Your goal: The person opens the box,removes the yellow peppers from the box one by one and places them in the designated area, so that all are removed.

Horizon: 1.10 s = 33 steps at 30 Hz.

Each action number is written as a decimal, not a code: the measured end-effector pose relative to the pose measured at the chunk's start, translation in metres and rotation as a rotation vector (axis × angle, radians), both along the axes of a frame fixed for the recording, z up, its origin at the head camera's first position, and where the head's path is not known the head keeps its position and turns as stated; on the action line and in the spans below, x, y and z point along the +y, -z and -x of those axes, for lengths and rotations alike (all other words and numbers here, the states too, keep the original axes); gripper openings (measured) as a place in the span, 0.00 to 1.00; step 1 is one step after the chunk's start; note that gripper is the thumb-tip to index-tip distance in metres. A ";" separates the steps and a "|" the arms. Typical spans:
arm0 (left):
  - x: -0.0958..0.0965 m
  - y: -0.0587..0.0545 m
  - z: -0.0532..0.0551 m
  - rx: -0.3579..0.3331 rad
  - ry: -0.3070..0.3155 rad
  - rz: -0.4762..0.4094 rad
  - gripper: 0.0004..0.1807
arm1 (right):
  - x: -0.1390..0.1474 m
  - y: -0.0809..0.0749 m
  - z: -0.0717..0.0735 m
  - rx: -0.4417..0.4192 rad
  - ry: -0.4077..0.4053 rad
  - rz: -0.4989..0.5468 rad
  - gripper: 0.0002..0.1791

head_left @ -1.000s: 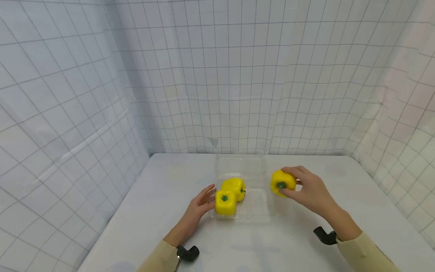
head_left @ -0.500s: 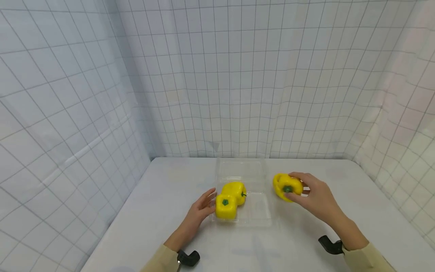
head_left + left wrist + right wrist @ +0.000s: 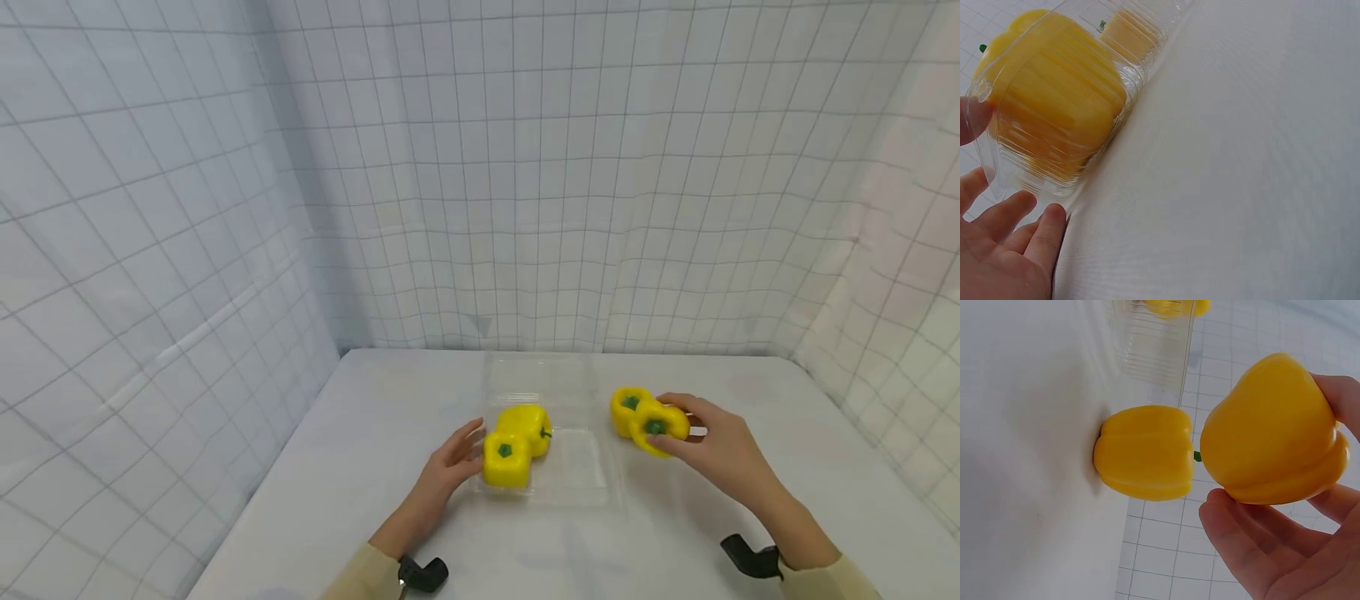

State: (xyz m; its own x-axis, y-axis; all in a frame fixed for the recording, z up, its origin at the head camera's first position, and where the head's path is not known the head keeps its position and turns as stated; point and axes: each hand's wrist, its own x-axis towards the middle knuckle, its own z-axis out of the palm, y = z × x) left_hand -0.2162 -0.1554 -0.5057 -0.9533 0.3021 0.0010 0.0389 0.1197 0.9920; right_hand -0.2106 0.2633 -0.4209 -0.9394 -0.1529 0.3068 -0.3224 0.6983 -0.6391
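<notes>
My right hand (image 3: 716, 446) holds a yellow bell pepper (image 3: 1275, 434), thumb on one side and fingers on the other. The held pepper is raised off the table. A second yellow bell pepper (image 3: 1144, 453) stands upright on the table just left of it, green stem up, partly covered by the held one in the head view. My left hand (image 3: 446, 467) is at the left side of a clear plastic container (image 3: 573, 462); its thumb touches the wall and its fingers are loosely extended by the base. Inside the container's left half lie two yellow bell peppers, a front one (image 3: 507, 467) and a rear one (image 3: 525, 423).
The container's hinged lid (image 3: 538, 375) lies folded back behind it on the white table (image 3: 390, 400). White gridded sheets (image 3: 480, 183) hang at the back and both sides. Black wrist mounts (image 3: 750, 557) sit at both wrists.
My right hand has shifted right with its pepper, and the standing pepper behind it has come into sight. My left hand stays beside the container. The head view has shifted slightly.
</notes>
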 end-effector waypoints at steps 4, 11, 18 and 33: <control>0.000 0.003 -0.001 0.005 -0.009 0.000 0.38 | 0.002 0.003 -0.002 -0.045 0.013 -0.012 0.38; -0.001 0.002 -0.002 -0.002 -0.012 -0.018 0.38 | 0.002 0.007 -0.001 -0.145 0.020 0.007 0.39; 0.000 0.001 -0.002 -0.006 -0.010 -0.012 0.37 | 0.005 0.012 0.002 -0.240 0.002 0.031 0.39; 0.001 -0.001 0.001 0.006 -0.004 0.000 0.38 | 0.011 0.037 0.015 -0.418 -0.060 0.173 0.37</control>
